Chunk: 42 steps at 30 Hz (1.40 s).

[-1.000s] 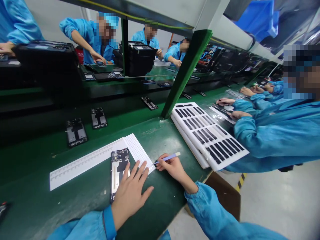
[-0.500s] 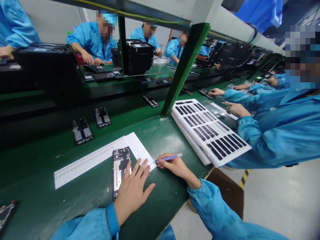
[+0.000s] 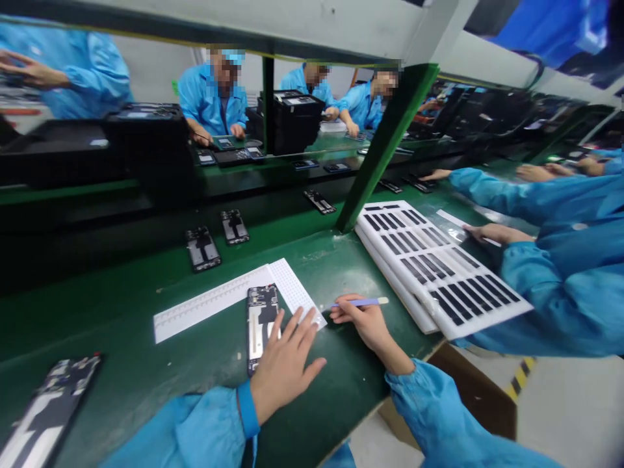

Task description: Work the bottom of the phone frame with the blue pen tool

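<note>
Hands in blue sleeves work at a green surface (image 3: 121, 325) on an assembly line. The left hand (image 3: 285, 364) lies flat, fingers spread, pressing on the lower end of an opened phone body (image 3: 260, 315) and holding nothing in its grip. The phone body lies lengthwise, pointing away from the person, its upper end resting on a white perforated sheet (image 3: 214, 300). The right hand (image 3: 363, 322) is closed in a pen-like grip on a slim blue tool with a pale end (image 3: 363, 302), its tip down at the sheet's near corner, just beside the phone body.

The phone body looks thin, rigid and light, with exposed circuitry that seems fragile; it is probably best steadied by its bare edges or lower frame, away from the components. The tool looks light and stiff.

To the right, a white tray of dark strips (image 3: 439, 266) sits beside a co-worker's sleeve (image 3: 560, 286). More phone bodies (image 3: 202, 248) lie farther back.
</note>
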Motion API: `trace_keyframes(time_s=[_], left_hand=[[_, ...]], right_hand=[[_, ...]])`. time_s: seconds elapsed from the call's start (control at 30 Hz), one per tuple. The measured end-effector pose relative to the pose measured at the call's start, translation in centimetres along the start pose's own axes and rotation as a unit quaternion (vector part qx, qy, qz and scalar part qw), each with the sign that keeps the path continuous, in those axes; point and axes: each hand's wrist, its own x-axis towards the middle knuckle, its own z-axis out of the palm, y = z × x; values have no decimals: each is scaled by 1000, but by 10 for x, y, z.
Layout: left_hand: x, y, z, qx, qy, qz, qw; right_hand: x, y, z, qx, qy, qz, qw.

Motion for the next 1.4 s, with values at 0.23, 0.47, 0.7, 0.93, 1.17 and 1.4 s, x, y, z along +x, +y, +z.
trace_keyframes(time_s=[0.23,0.47,0.7,0.93,1.17,1.4], left_hand=[[-48,-52,-31,-26,81,-88,992],[-50,-107,-9,0,39,-168,985],[-49,-103,-9,8,12,-160,987],[-47,-102,-12,19,4,-155,988],[-48,-97,-19,53,11,-150,987],[-45,-111,-13,59,45,-191,979]], right_hand=[[15,-7,89,-13,-97,8,995],[48,21,141,-41,-151,4,988],[49,26,136,-57,-161,11,985],[50,28,137,-76,-176,-3,981],[50,9,132,-42,-65,-101,992],[101,1,144,-105,-187,-66,974]])
